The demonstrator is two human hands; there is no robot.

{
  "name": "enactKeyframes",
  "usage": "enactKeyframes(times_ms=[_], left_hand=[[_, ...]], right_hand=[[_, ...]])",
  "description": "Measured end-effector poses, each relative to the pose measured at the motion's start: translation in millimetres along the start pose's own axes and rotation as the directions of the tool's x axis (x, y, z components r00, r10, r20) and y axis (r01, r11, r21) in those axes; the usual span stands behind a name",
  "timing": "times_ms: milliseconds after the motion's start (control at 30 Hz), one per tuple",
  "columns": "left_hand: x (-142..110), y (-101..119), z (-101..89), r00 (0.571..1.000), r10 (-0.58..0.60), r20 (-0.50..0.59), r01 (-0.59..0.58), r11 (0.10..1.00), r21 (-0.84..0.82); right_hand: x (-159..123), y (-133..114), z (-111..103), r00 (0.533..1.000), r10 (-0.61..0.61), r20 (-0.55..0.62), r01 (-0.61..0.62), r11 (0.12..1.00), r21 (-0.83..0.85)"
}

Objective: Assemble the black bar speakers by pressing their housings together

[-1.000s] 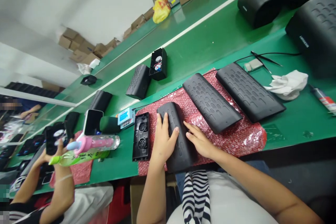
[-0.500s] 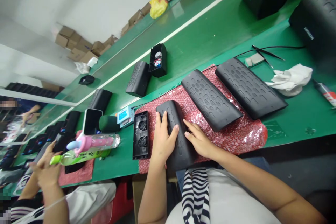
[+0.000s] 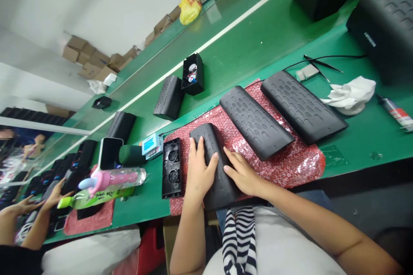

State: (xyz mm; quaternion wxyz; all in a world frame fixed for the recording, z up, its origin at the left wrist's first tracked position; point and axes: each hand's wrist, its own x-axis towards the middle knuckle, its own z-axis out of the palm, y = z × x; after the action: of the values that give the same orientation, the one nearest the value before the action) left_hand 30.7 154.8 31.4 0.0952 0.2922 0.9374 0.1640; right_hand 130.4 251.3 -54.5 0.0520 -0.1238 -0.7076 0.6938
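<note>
A black speaker housing (image 3: 211, 146) with an oval-dimpled face stands lengthwise on red bubble wrap (image 3: 274, 172), its near end at the table's front edge. My left hand (image 3: 200, 172) lies over its left side, with fingers on the far left edge and thumb across the top. Against its right side rests my right hand (image 3: 241, 172), thumb and fingers on the shell, so both hands hold it between them. Just left of it lies an open black tray-like part (image 3: 171, 167) with two round drivers. Two more dimpled black covers (image 3: 256, 122) (image 3: 303, 105) lie to the right.
Behind are a dimpled housing (image 3: 168, 96) and an open box with wires (image 3: 192, 73). A blue-screened device (image 3: 152, 145), pink bottle (image 3: 119, 178) and green bottle (image 3: 93, 197) stand left. White cloth (image 3: 351, 94), tweezers (image 3: 322, 64) and a tube (image 3: 396, 111) lie right. A co-worker's hands (image 3: 53, 193) are far left.
My hands keep the same hold on the housing. The co-worker's hands have shifted left and lower, away from the green bottle. The view has moved slightly.
</note>
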Motion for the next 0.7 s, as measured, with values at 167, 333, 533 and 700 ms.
enactKeyframes(times_ms=[167,333,533,700], left_hand=[[0.4,-0.2,1.4,1.0,0.009,-0.006,-0.009,1.0,-0.003],[-0.2,-0.2,2.0,1.0,-0.003,-0.009,0.003,1.0,0.018],[-2.0,-0.1,2.4,1.0,0.028,0.001,-0.028,0.996,0.087],[-1.7,3.8,3.8,0.999,0.044,0.021,-0.047,0.975,0.216]], right_hand=[[-0.6,0.3,0.3,1.0,-0.007,0.009,0.007,0.999,-0.046],[-1.1,0.5,-1.4,1.0,-0.008,0.021,0.008,1.0,-0.007],[-1.7,2.9,-3.2,0.998,-0.015,0.054,0.013,1.0,0.025],[-0.2,5.6,-3.7,0.998,-0.036,0.045,0.033,0.997,0.076]])
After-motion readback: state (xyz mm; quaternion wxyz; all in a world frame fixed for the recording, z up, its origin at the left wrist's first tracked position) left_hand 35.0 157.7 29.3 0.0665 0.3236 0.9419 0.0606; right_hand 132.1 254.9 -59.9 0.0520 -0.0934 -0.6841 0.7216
